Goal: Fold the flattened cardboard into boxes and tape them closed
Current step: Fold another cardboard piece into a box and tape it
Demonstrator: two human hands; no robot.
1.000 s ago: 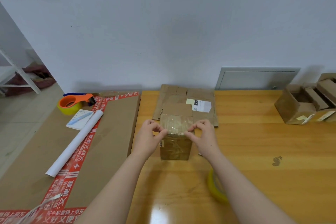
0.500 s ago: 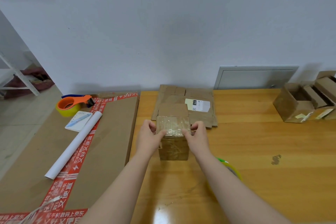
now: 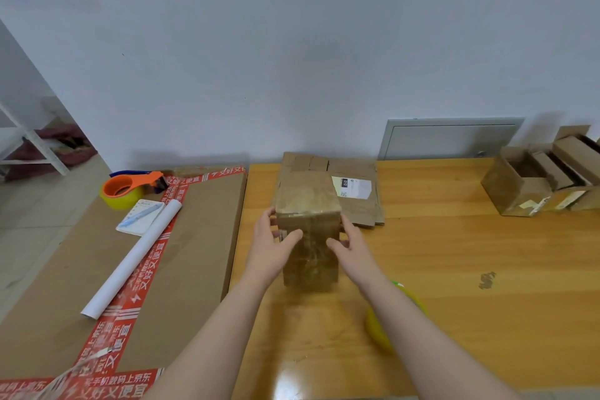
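Left hand [image 3: 272, 250], right hand [image 3: 352, 248] lower, gripping box [image 3: 310, 266]

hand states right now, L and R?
Left hand: grips the taped cardboard box, left side.
Right hand: grips the same box, right side.

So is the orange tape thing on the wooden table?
No, the orange tape dispenser sits on the big flat cardboard left of the table.

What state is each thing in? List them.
Small brown cardboard box: folded, taped shut, upright, held on both sides.
Left hand: grips the box's left side.
Right hand: grips its right side.
Flattened brown cardboard stack: unfolded, lying flat behind the box.
Far-right brown cardboard boxes: open-topped.
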